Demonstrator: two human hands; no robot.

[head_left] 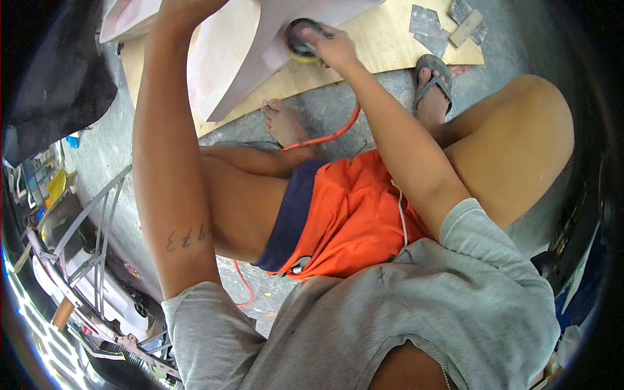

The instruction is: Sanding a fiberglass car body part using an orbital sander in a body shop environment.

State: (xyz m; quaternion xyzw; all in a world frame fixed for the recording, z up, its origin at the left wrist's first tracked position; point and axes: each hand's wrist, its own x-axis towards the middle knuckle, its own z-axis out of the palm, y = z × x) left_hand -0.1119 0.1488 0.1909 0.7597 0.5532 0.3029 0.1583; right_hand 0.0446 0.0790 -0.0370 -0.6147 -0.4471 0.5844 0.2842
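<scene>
My right hand [336, 49] is wrapped round a round black air sander [299, 38] with a yellow pad edge. The sander is against or close beside the lower right side of a large whitish, curved moulded panel [224, 62]; contact cannot be made out. A red air hose [338, 133] runs from below my right hand, past my bare foot. At the top edge my left hand [195, 5] is over the upper part of the panel. Its fingers are cut off by the frame, so their grip does not show.
Under the panel lies a plywood sheet [383, 39] on the grey floor. Grey sandpaper pieces [426, 22] and a small sanding block [466, 28] lie at its far right. A metal frame [97, 221] stands at left, below a dark sheet [58, 84].
</scene>
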